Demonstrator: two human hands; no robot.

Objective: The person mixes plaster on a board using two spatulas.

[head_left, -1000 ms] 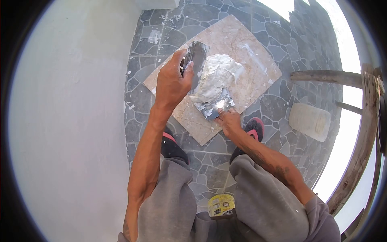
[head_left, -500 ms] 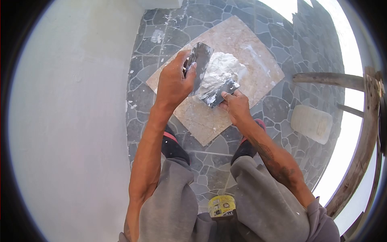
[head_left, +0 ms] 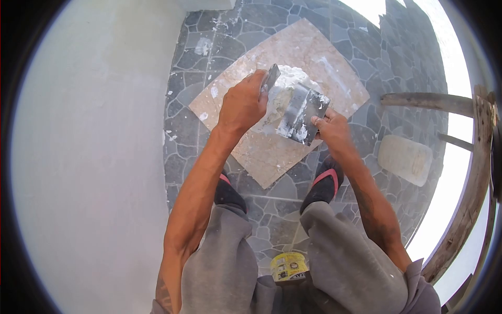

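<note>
A heap of white plaster (head_left: 291,78) lies on a beige marble slab (head_left: 334,68) set on the stone floor. My left hand (head_left: 243,104) grips a metal trowel (head_left: 271,77), its blade held almost edge-on beside the heap. My right hand (head_left: 330,128) holds a wide putty knife (head_left: 306,112) smeared with plaster, tilted against the heap and close to the trowel. Both blades meet over the near side of the plaster.
A white plastered wall (head_left: 94,157) fills the left. A yellow tape measure (head_left: 287,267) hangs at my waist. A pale sack (head_left: 405,159) lies on the grey stone floor (head_left: 209,31) at right, next to wooden poles (head_left: 470,172). My shoes (head_left: 324,186) stand at the slab's near corner.
My right hand has lifted the putty knife up and right with plaster on it. My left hand has turned the trowel edge-on and moved right toward the heap.
</note>
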